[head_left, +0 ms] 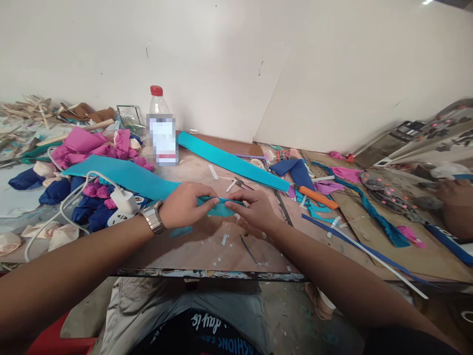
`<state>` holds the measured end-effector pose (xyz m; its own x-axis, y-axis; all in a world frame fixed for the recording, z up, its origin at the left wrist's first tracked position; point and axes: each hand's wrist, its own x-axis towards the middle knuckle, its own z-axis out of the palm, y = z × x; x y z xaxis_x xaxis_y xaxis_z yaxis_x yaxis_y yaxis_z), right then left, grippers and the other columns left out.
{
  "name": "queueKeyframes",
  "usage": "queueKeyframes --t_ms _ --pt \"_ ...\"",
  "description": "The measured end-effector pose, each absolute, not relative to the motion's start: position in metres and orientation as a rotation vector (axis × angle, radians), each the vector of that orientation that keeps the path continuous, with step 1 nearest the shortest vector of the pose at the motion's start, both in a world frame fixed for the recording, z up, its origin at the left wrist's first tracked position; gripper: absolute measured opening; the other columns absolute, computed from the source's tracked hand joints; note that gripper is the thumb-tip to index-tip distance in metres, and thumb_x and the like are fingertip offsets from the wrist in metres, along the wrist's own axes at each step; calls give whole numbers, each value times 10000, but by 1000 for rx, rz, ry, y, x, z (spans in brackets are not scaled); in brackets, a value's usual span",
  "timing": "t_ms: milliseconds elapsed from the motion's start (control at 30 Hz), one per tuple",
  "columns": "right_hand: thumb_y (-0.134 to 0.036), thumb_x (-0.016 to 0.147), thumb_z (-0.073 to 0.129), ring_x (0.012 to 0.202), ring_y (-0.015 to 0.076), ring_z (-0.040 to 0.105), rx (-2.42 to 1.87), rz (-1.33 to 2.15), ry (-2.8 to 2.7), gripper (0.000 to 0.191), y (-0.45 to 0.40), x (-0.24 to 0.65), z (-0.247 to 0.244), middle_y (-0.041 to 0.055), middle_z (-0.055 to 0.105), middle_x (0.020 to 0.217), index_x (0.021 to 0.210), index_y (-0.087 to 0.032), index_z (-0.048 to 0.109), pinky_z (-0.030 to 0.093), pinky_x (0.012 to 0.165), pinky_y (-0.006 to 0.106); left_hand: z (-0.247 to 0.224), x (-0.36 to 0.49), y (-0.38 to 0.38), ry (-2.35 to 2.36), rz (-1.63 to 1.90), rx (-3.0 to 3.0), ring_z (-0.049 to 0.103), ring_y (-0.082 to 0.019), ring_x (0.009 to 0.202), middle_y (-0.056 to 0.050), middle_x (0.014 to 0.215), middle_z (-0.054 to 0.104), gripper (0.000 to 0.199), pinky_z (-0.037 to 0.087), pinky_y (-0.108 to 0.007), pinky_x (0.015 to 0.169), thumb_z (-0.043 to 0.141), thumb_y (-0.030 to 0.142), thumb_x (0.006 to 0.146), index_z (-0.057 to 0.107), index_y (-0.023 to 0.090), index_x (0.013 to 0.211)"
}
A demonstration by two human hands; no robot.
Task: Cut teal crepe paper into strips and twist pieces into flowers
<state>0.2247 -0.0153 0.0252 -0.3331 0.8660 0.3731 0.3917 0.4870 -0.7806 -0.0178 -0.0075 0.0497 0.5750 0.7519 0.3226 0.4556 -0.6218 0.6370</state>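
A long turquoise strip (129, 176), of paper or cloth, runs from the left pile to my two hands. My left hand (190, 203), with a metal watch at the wrist, pinches the strip between thumb and fingers. Close beside it, my right hand (254, 208) grips the strip's end the same way. Between the thumbs the strip looks folded over at its top edge. Both hands are held just above the table (207, 254). A second turquoise strip (232, 160) lies flat behind them.
At left sit pink rolled pieces (86, 143), navy ones (55, 191) and a white charger (123, 199) with its cable. A red-capped bottle (158, 106) stands behind. To the right lie an orange-handled tool (318, 196), scraps and cardboard (354, 224). Another person's arm (456, 209) shows far right.
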Motion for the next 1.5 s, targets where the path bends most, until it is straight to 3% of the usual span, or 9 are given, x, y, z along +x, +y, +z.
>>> queueKeyframes --t_ms 333,633,833,1067,1267,1500 --pt "-413 895 742 765 195 714 -1092 780 -1949 213 -22 217 26 47 806 844 887 -216 822 520 681 293 46 -15 -8 877 770 2337 711 -178 850 -5 934 803 317 462 -298 764 555 435 1013 778 222 940" --pt "-458 910 717 691 162 620 -1152 772 -1864 293 -16 220 26 41 757 777 876 -183 809 452 616 280 48 -16 -6 1056 782 2278 608 -175 716 -23 807 734 419 370 -301 657 453 463 1041 727 182 892" --pt "-496 903 724 673 154 612 -1132 779 -1861 336 -14 221 23 42 735 738 830 -174 788 449 598 272 50 -17 -7 983 819 2243 672 -193 814 -30 923 781 342 439 -306 729 536 454 999 759 199 953" --pt "-439 860 794 881 189 704 -946 760 -1920 361 -19 221 25 77 778 1040 1144 -218 764 567 740 302 49 -15 -8 938 862 2185 695 -186 821 -13 914 794 275 482 -303 757 578 397 975 777 213 933" --pt "-335 919 729 755 153 669 -931 605 -2012 201 -20 221 29 53 789 939 1075 -223 790 552 676 285 48 -16 -5 997 850 2159 695 -199 827 -24 898 789 271 485 -310 751 594 396 959 781 207 906" --pt "-334 925 720 820 171 694 -921 558 -2029 199 -20 221 31 53 796 953 1081 -230 787 565 715 293 48 -15 -7 918 842 2132 692 -190 817 -21 890 786 276 488 -309 753 583 394 964 778 204 913"
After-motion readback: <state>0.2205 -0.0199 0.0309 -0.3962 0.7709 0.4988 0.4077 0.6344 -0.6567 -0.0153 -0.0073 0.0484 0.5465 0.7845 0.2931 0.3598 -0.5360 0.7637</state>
